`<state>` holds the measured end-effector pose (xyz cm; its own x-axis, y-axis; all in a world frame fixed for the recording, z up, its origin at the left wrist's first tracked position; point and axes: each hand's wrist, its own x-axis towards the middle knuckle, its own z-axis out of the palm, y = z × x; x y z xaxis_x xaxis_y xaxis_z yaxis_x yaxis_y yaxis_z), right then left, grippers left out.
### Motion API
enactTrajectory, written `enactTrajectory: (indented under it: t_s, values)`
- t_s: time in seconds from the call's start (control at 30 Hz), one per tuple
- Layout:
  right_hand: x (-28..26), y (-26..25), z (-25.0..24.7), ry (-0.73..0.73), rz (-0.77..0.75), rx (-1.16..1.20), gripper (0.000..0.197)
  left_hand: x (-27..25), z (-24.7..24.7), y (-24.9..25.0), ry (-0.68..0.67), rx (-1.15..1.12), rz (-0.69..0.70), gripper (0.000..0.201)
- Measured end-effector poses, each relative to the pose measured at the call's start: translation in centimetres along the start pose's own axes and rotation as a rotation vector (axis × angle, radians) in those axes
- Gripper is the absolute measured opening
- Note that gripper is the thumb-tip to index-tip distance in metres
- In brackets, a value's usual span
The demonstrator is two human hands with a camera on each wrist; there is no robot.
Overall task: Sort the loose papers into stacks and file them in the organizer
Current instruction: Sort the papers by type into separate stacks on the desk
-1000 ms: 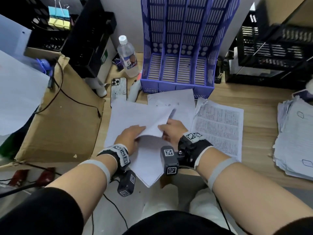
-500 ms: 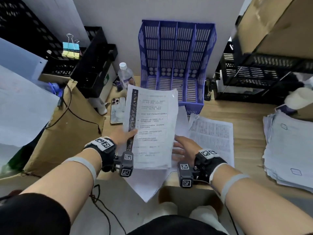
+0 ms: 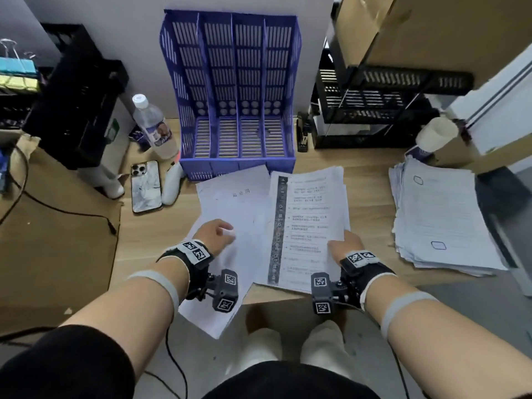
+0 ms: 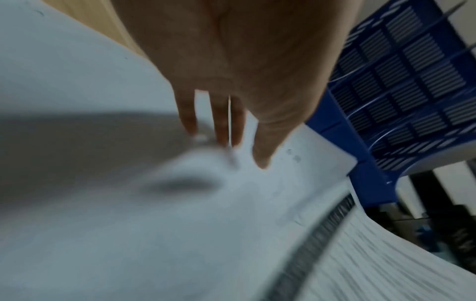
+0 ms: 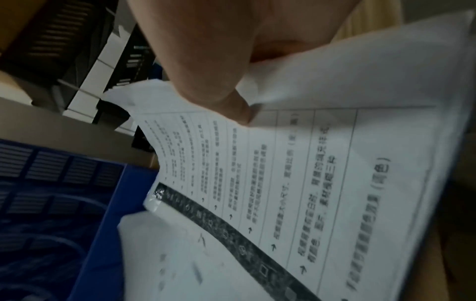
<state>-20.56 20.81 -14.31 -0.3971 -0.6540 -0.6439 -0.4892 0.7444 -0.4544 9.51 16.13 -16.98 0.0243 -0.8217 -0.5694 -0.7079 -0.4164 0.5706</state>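
The printed white sheet with a dark margin strip (image 3: 305, 226), upright in the left hand (image 3: 214, 231) half a second ago, now lies pinched by the right hand (image 3: 344, 244) on the right-hand pile (sorting advances), left fingers (image 4: 221, 122) straight, resting on the plain white papers (image 3: 230, 203).

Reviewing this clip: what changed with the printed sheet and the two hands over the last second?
The printed sheet, lifted by the left hand half a second ago, has gone rightward onto the right-hand pile. The left hand let it go and now hangs over the blank sheets; the right hand pinches its edge. The blue organizer stays empty.
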Motion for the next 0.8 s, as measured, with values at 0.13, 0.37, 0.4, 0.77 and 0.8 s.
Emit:
enactTrajectory:
  t_s: [0.13,0.37,0.4,0.77,0.8]
  values:
    - [1.4,2.1,-0.7,0.271,0.152,-0.051,0.05,0.4,-0.7,-3.1,0.157,0.456,-0.223,0.082]
    - [1.4,0.5,3.1,0.066,-0.096,0.124,0.03,-0.3,-0.2,-6.6,0.129,0.465,-0.48,0.096]
    - [1.1,0.0,3.9,-0.028,-0.125,0.135,0.027,-0.3,-0.4,-6.9,0.094,0.459,-0.471,0.088]
    - [-4.3,-9.0,7.5,-0.708,-0.221,0.213,0.028,-5.3,-7.4,-2.3,0.503,-0.01,-0.107,0.016]
    - [-5.1,-10.2,7.8,-0.759,-0.25,0.248,0.038,-5.8,-8.0,-1.4,0.563,-0.048,0.021,0.019]
